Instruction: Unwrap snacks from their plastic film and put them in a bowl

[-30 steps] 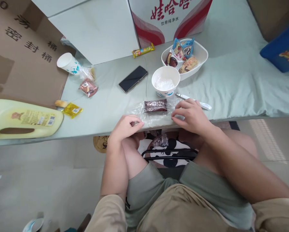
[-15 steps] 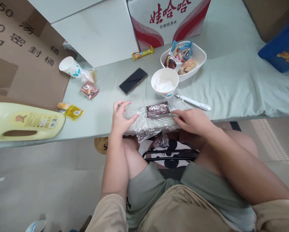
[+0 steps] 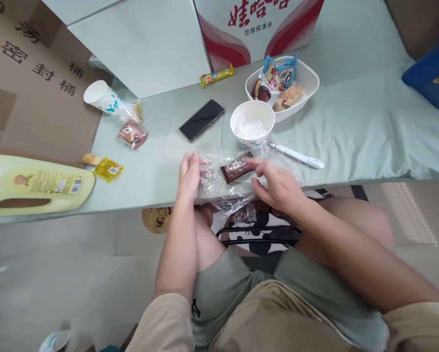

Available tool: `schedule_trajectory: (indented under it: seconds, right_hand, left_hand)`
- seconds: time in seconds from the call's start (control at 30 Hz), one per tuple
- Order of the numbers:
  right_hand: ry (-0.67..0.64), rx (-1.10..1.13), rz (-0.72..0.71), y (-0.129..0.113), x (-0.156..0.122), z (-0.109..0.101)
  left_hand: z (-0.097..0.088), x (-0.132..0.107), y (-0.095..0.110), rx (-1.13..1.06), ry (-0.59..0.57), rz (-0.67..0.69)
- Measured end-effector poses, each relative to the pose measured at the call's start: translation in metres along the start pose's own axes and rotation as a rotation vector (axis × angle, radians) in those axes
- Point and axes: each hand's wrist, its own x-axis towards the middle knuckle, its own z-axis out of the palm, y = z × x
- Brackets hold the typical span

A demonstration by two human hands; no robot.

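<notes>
A dark brown wrapped snack bar [image 3: 237, 167] lies at a slant on clear plastic film [image 3: 219, 193], which hangs over the table's front edge. My left hand [image 3: 190, 177] stands on edge at the film's left side. Its fingers show pinkish through the film it has raised, left of the bar. From the right, my right hand [image 3: 278, 186] reaches over the film, index finger stretched to the bar's right end and thumb apart below. Behind the bar stands a paper bowl [image 3: 252, 122] with crumpled clear plastic inside. A white utility knife [image 3: 298, 155] lies right of the bowl.
A white bowl [image 3: 311, 88] holds several wrapped snacks. A phone [image 3: 202, 120], a yellow snack stick [image 3: 217, 76], a tipped paper cup [image 3: 103, 98] and small packets [image 3: 132, 134] lie further back. A yellow jug [image 3: 39, 186] lies at left; boxes [image 3: 259, 32] stand behind.
The bar has turned from nearly level to a slant. My right hand has moved left onto its right end. My left hand has turned on edge and raised the film's left side.
</notes>
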Motion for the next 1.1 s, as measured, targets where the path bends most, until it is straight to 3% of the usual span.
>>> schedule_trajectory:
  seconds: [0.2,0.33,0.43,0.63,0.73,0.93,1.0,1.1]
  right_hand:
    - [0.061,-0.113,0.031,-0.006,0.010,0.014]
    - [-0.067,-0.152,-0.017,-0.006,0.008,0.019]
    - [-0.103,-0.171,0.009,-0.004,0.007,0.024]
    - [-0.049,0.194,0.175,0.002,0.013,0.022]
    - [0.024,0.365,0.265,0.007,0.015,0.018]
    - [0.246,0.539,0.447,0.012,0.014,0.006]
    - [0.297,0.595,0.522,0.014,0.011,0.000]
    - [0.436,0.682,0.619,0.024,0.012,-0.017]
  left_hand:
    - [-0.016,-0.003,0.000,0.119,-0.220,-0.132]
    - [-0.017,-0.012,0.002,-0.077,-0.308,-0.116]
    - [-0.012,-0.019,0.008,-0.211,-0.424,-0.199]
    - [-0.006,-0.024,0.016,-0.400,-0.559,-0.232]
    - [-0.005,-0.016,0.017,-0.433,-0.478,-0.280]
    - [-0.001,0.002,0.019,-0.554,0.067,-0.356]
    - [-0.001,0.004,0.021,-0.548,0.126,-0.398]
    - [0.000,0.004,0.021,-0.535,0.102,-0.414]
